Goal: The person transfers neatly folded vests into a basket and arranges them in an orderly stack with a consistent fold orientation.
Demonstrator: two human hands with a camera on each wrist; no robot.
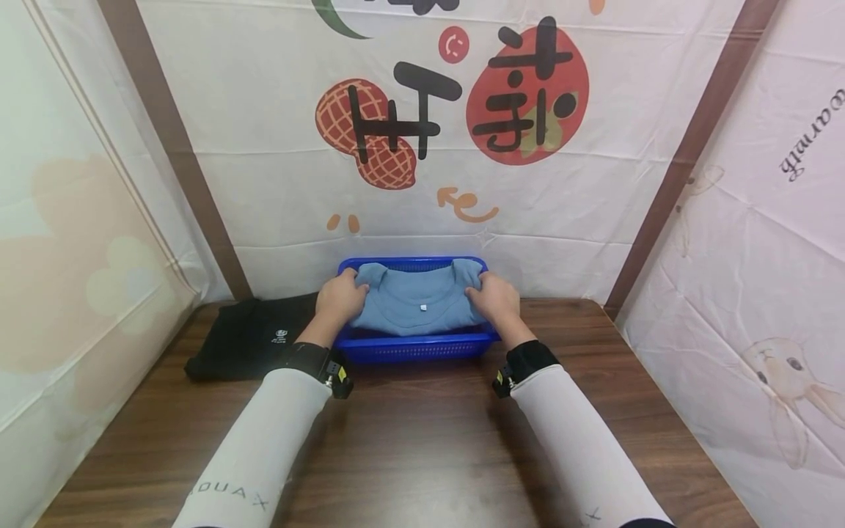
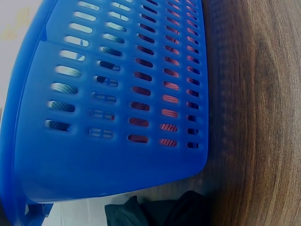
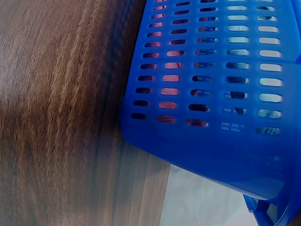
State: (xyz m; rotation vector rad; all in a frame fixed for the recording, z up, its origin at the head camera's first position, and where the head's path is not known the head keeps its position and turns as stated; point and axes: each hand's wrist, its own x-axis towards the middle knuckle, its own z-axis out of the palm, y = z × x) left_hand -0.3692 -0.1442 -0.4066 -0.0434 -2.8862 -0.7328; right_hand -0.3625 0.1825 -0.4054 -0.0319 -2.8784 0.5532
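A blue T-shirt (image 1: 422, 297) with a round neckline and a small white label lies folded across the top of a blue plastic basket (image 1: 419, 350). My left hand (image 1: 339, 301) pinches the shirt at its left shoulder, thumb on top. At the opposite shoulder, my right hand (image 1: 498, 297) pinches it the same way. Both wrist views show the basket's slotted wall (image 2: 108, 160) close up, with the hands out of frame. Pink and striped cloth shows through the slots in the right wrist view's basket wall (image 3: 211, 146).
A folded black garment (image 1: 244, 341) with a small white print lies left of the basket. The basket stands at the back of the wooden table (image 1: 422, 440), against a printed cloth wall (image 1: 277, 183). More cloth walls rise on both sides.
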